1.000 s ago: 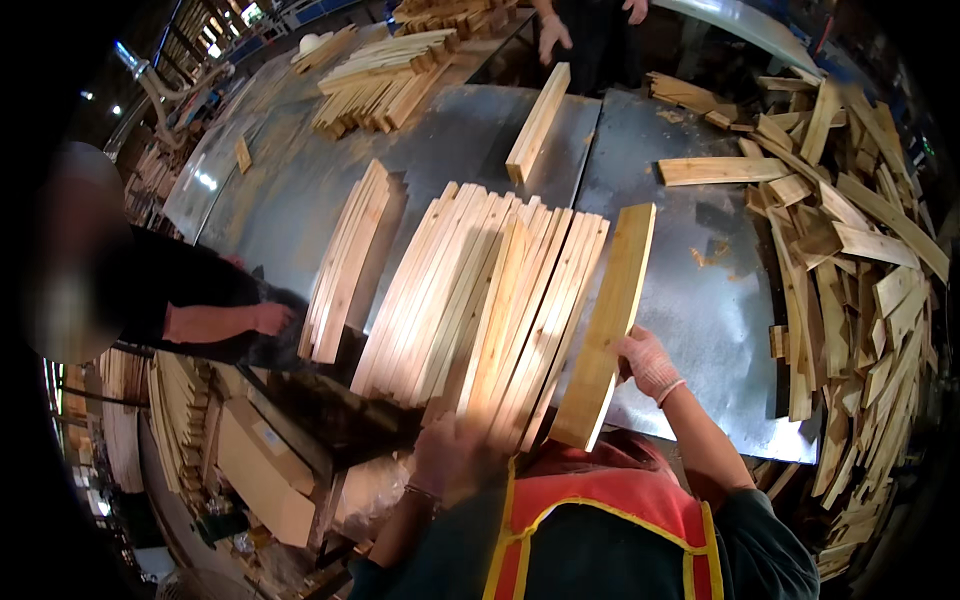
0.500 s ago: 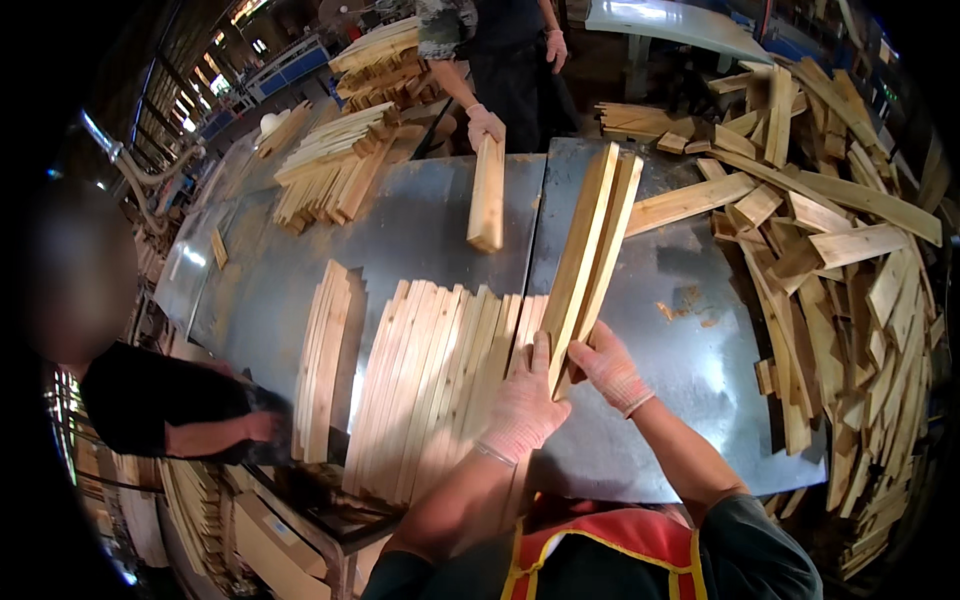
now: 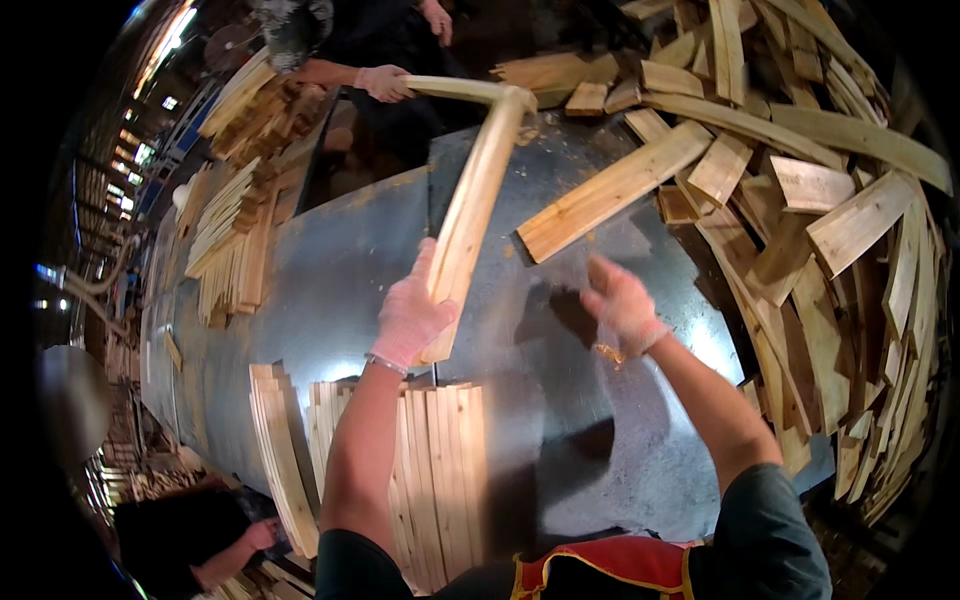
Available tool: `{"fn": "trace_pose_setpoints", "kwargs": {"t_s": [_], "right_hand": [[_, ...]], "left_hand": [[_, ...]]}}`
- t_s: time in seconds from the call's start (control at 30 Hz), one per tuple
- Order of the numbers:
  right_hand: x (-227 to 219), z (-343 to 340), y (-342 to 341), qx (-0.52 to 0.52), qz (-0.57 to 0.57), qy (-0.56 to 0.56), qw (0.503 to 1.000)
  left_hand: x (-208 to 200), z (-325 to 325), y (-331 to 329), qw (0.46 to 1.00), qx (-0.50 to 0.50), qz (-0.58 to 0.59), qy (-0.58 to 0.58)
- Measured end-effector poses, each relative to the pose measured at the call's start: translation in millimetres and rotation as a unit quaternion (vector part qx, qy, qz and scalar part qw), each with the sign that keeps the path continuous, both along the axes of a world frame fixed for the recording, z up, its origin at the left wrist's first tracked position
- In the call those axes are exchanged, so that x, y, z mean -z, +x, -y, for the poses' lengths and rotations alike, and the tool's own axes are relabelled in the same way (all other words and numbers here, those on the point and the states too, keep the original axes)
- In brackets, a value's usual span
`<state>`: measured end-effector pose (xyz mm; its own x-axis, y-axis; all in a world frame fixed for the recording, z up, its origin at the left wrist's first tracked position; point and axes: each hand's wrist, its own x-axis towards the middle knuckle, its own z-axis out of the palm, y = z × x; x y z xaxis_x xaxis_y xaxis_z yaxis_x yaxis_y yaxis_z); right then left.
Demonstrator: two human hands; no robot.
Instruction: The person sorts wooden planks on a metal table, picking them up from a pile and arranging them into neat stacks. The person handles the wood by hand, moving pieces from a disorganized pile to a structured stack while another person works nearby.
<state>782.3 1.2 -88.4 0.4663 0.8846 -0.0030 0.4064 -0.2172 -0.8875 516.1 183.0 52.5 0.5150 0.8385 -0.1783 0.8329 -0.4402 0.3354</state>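
Observation:
My left hand [image 3: 412,315], in a thin pale work glove, is closed around the near end of a long wooden board [image 3: 472,205] that slants away over the metal table. I cannot tell whether it is one board or two pressed together. Its far end meets another wooden strip [image 3: 450,89], gripped by a co-worker's gloved hand [image 3: 382,83]. My right hand [image 3: 622,305], gloved too, hovers over the table to the right, holding nothing, fingers apart. Just beyond it, a loose flat board [image 3: 615,190] lies on the table.
Below my left forearm lies a row of narrow boards [image 3: 440,470], with a smaller bundle [image 3: 282,450] to its left. A big jumbled wood pile [image 3: 820,220] fills the right side. Stacked strips [image 3: 228,240] sit far left on the metal table [image 3: 340,270]. Another person's arm [image 3: 235,555] shows lower left.
My right hand has let go of the boards and moved right. My left hand carries its board farther over the table. The co-worker's strip has swung round to the board's far end. The view has shifted.

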Motion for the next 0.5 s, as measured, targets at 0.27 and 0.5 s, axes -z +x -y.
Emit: {"fn": "trace_pose_setpoints", "kwargs": {"t_s": [0.27,0.5], "right_hand": [[40,-136,113,0.476,-0.359,0.096,0.797],[24,-50,85,0.185,-0.51,0.121,0.832]], "left_hand": [[42,-42,14,0.991,-0.129,-0.024,0.016],[69,-48,-1,0.983,-0.023,-0.083,0.161]]}}
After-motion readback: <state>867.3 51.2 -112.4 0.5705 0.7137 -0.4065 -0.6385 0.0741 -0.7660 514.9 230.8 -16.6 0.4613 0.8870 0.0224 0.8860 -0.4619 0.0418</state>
